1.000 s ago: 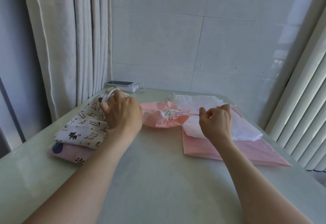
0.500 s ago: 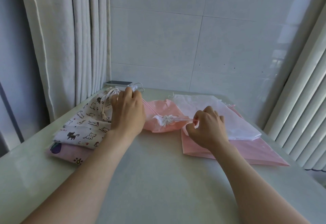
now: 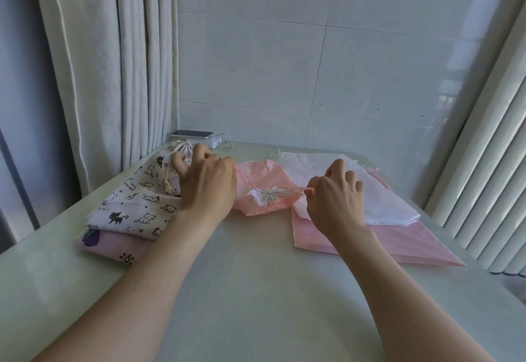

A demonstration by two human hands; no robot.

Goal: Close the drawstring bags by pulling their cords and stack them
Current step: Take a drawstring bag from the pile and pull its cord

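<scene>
I get just one camera, worn on the person's head. It looks forward and down at the worktop (image 3: 256, 290) from quite near. The left hand (image 3: 207, 188) and right hand (image 3: 336, 199) sit mid-picture, the pink cord (image 3: 296, 190) between them. It sees wide, from curtain (image 3: 113, 62) to blinds (image 3: 489, 190).

Pale tiled wall (image 3: 284, 77), cream curtain (image 3: 113, 62) at left; white vertical blinds (image 3: 484, 162) right, glossy table (image 3: 256, 290)

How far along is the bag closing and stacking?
Done: the cat-print bag is cinched and lies on a lilac bag. In hand: the small pink bag is gathered shut; the right hand pinches its cord. Remaining: the white bag and big pink bag lie flat.
</scene>
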